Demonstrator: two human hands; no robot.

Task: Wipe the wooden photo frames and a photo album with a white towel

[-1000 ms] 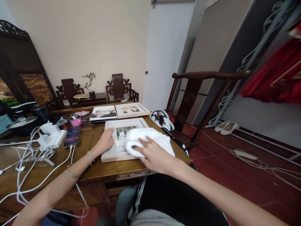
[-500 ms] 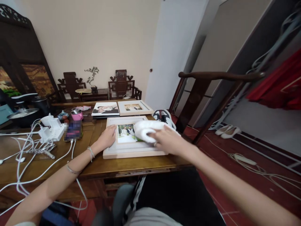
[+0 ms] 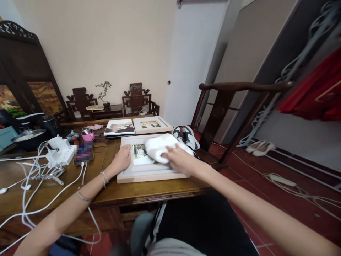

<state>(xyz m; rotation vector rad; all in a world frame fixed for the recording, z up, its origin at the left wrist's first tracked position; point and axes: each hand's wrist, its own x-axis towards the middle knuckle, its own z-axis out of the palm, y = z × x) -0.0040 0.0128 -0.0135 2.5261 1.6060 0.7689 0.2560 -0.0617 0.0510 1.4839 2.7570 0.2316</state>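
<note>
A light wooden picture frame (image 3: 153,176) with a wide white mat and a photo of people outdoors lies flat near the front edge of the table. At its left side, my left hand (image 3: 123,159) holds the border, with its fingers closed over the edge. My right hand (image 3: 177,158) is closed on a bunched white cloth (image 3: 161,144), which is pressed on the right part of the photo and mat. The cloth hides much of the picture.
Behind lie another framed photo (image 3: 151,125) and a photo panel (image 3: 119,127). Left on the wooden table (image 3: 102,192) are a power strip (image 3: 60,153), tangled cables, a phone (image 3: 84,153) and a pink mug (image 3: 87,135). Sneakers (image 3: 188,137) are by a wooden chair (image 3: 218,110).
My right hand has shifted the cloth slightly left across the photo, covering more of it. My left hand keeps its place on the frame. The view has tilted slightly.
</note>
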